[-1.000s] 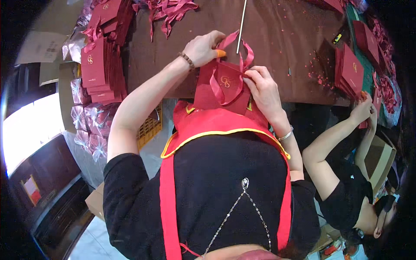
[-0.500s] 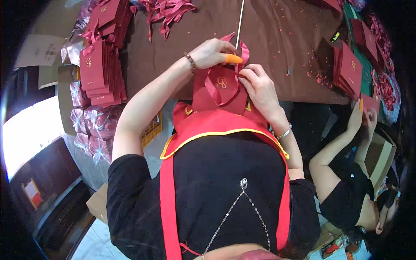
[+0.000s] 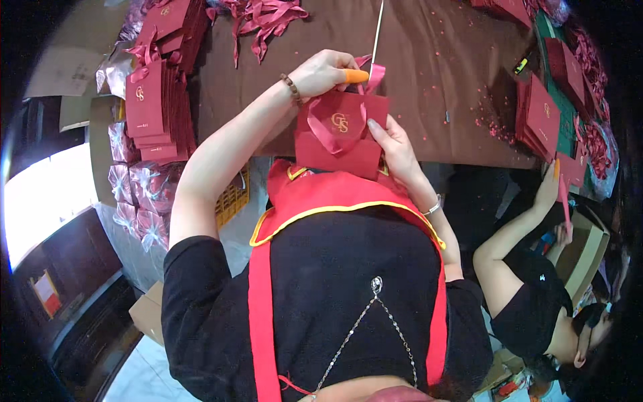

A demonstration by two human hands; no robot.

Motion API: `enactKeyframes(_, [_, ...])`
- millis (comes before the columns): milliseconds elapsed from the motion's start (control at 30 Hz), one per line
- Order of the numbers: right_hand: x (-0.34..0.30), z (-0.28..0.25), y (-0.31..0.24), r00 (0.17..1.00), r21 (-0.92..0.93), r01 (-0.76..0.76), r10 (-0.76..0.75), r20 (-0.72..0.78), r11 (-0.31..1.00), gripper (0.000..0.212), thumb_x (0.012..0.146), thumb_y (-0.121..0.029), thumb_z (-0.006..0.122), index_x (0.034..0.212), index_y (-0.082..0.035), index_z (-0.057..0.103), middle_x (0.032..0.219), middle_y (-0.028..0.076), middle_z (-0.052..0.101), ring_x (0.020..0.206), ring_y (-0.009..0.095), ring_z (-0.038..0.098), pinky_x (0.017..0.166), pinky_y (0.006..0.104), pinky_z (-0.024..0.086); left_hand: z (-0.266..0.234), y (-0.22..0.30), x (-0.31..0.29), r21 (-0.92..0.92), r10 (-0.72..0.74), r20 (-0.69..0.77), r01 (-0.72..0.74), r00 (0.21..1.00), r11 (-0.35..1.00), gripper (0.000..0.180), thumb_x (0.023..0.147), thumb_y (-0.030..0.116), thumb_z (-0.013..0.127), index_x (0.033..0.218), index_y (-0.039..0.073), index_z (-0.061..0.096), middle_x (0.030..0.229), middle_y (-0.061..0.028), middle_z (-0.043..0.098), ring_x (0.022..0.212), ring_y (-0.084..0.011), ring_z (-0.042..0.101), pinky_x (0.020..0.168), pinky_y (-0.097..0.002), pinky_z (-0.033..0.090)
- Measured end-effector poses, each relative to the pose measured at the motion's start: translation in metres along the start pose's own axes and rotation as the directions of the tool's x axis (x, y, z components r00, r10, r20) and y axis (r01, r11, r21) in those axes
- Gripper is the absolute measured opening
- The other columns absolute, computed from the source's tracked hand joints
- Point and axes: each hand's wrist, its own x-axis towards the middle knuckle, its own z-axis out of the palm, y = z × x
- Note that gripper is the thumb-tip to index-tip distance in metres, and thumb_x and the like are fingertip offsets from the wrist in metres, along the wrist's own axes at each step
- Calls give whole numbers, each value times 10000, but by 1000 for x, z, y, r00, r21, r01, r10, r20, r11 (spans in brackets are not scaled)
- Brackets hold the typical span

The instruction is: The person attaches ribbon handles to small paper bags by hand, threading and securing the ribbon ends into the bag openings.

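A dark red paper gift bag point(image 3: 367, 147) with a gold emblem stands upright in front of my red apron. A pink satin ribbon point(image 3: 324, 137) hangs in a loop down its front. My left hand point(image 3: 323, 74), one finger in an orange finger cot, is closed on the ribbon at the bag's top edge. Next to those fingertips is the lower end of a thin pale rod point(image 3: 378, 30); whether they touch it I cannot tell. My right hand point(image 3: 398, 149) grips the bag's right side, thumb on the front and the other fingers mostly hidden behind.
Stacked red bags point(image 3: 147, 110) line the table's left side, above plastic-wrapped bundles point(image 3: 153, 187). Loose ribbons point(image 3: 268, 23) lie at the back. Red scraps dot the brown tablecloth point(image 3: 435, 87). At right, a co-worker's hand point(image 3: 550, 181) is beside another bag stack point(image 3: 539, 114).
My right hand has moved down from the bag's top edge to its side, and more of the bag's front shows. The co-worker's hands have moved apart, with a pink ribbon stretched down.
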Motion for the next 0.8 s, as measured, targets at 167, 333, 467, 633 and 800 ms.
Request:
enactKeyframes(167, [-4,3,-13,998,-140,-14,22,58,990,312,949,-147,468,1228,-7,470,1112,63,592,985,125,564,878,274,441,-36,-4,11,-219,-3,-421,-98,907,971,185,819,209,660,728,57,608,589,29,511,455,-44,423,398,-212,302])
enactKeyframes(333, [-4,4,-16,999,-131,-38,42,27,991,306,947,-126,460,1226,0,467,1140,68,576,1017,130,544,900,282,425,-49,0,10,-288,-15,-391,-107,920,952,191,917,174,502,1007,38,602,751,0,580,592,-65,509,513,-184,384])
enactKeyframes(467, [-1,2,-15,998,10,-23,24,-56,1000,297,946,-128,461,1213,-1,481,1155,60,568,1036,131,528,923,289,408,-71,-17,-5,-567,149,-433,-397,889,722,329,938,224,480,1222,68,427,1014,-79,595,841,-196,628,639,-259,492])
enactKeyframes(633, [10,7,-25,992,168,73,-54,-116,983,291,945,-145,466,1205,-17,494,1174,68,565,1064,147,527,955,313,391,-39,-22,-63,-351,-56,-155,-2,986,937,593,890,358,546,1361,64,338,1019,-19,600,849,-96,584,715,-233,467])
enactKeyframes(800, [22,5,-35,977,178,-95,126,-175,979,278,872,-103,588,1126,-9,522,1097,80,601,978,144,581,842,295,467,-17,-23,-88,-313,4,-124,-43,992,949,624,820,106,649,1347,-15,337,1251,-97,495,1130,-149,461,963,-301,374])
